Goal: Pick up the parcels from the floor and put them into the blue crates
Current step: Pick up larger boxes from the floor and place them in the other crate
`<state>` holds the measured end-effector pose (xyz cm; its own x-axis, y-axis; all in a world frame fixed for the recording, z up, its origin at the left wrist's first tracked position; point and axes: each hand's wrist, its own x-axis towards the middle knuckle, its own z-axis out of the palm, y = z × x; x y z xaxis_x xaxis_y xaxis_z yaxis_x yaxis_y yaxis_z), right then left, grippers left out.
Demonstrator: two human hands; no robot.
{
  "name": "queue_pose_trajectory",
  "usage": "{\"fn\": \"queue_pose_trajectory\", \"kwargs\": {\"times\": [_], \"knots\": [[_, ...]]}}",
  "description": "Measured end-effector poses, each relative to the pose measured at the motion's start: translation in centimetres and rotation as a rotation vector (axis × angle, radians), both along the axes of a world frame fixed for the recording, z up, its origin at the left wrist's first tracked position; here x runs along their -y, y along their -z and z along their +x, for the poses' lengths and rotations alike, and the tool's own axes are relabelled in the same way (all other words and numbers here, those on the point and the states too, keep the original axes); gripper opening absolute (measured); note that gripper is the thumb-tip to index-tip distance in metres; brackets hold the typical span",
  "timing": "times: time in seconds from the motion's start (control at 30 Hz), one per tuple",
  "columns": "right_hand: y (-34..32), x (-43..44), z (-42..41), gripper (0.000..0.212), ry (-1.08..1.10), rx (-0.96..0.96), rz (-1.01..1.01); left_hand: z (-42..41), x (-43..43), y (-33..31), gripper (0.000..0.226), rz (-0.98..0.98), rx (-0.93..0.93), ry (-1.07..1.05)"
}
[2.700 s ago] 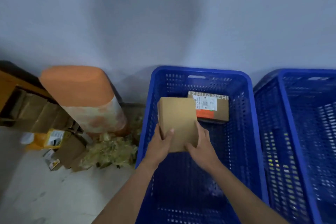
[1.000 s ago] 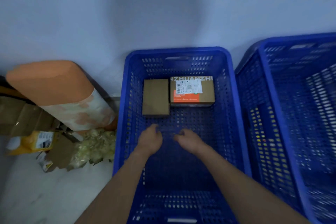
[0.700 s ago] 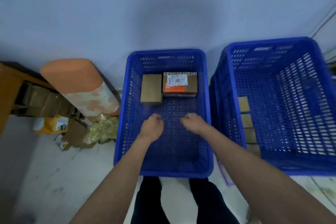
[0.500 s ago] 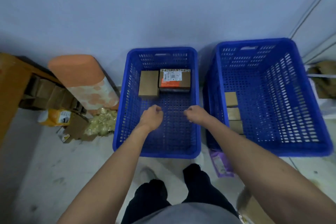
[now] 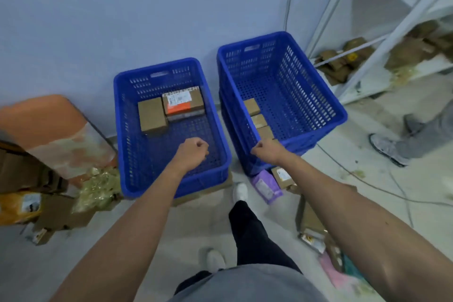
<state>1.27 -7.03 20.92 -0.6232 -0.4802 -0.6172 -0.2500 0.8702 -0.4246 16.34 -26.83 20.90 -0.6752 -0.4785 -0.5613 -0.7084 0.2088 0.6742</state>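
Note:
Two blue crates stand against the wall. The left crate [image 5: 221,140] holds a plain brown box [image 5: 151,115] and a labelled box with an orange band [image 5: 183,103] at its far end. The right crate [image 5: 339,110] has several small brown parcels [image 5: 251,106] along its left wall. My left hand [image 5: 192,153] hovers over the left crate's near end, fingers curled, holding nothing. My right hand [image 5: 267,151] is at the right crate's near-left corner, fingers closed, nothing in it. A purple parcel [image 5: 266,186] and a brown box [image 5: 283,176] lie on the floor by the right crate.
An orange and white roll [image 5: 52,130] leans at the left with a yellow packet [image 5: 19,207] and cardboard scraps beside it. A white shelf rack [image 5: 382,39] with boxes stands at the right. Another person's shoe [image 5: 387,148] and cables are on the right floor. More parcels [image 5: 311,222] lie near my legs.
The plain brown box was set down in the left crate and let go. Both hands drew back empty, and my view has pulled away and up, showing both crates and the floor.

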Motion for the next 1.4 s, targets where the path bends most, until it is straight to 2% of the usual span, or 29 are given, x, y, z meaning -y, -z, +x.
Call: {"fn": "queue_pose_trajectory", "kwargs": {"times": [0.13,0.3,0.53,0.73,0.83,1.03,1.17,1.3,1.4], "knots": [[-0.9,-7.5,2.0,0.029,0.077,-0.028,0.062,0.9,-5.3,0.0,0.023,0.025,-0.003,0.097],[-2.0,-16.3,3.6,0.026,0.206,-0.060,0.075,0.0,-12.1,0.7,0.024,0.066,0.001,0.158],[1.7,-29.6,3.5,0.024,0.331,-0.006,0.240,-3.1,-21.2,3.5,0.022,0.130,0.064,0.247],[5.6,-40.6,1.0,0.030,0.374,0.135,0.269,-7.0,-30.8,7.7,0.022,0.109,0.207,0.296],[7.8,-44.6,-1.2,0.025,0.329,0.219,0.277,-9.4,-35.2,9.8,0.019,0.127,0.254,0.226],[14.1,-50.6,-4.7,0.037,0.301,0.288,0.256,-13.6,-42.0,15.8,0.022,0.114,0.348,0.218],[18.2,-52.3,-6.4,0.030,0.297,0.301,0.301,-15.8,-44.0,20.8,0.023,0.092,0.392,0.275],[25.5,-53.7,-7.3,0.036,0.402,0.352,0.330,-17.2,-44.9,28.3,0.020,0.078,0.456,0.397],[33.3,-55.3,-7.7,0.026,0.484,0.401,0.364,-18.1,-45.1,35.5,0.021,0.040,0.495,0.455]]}}
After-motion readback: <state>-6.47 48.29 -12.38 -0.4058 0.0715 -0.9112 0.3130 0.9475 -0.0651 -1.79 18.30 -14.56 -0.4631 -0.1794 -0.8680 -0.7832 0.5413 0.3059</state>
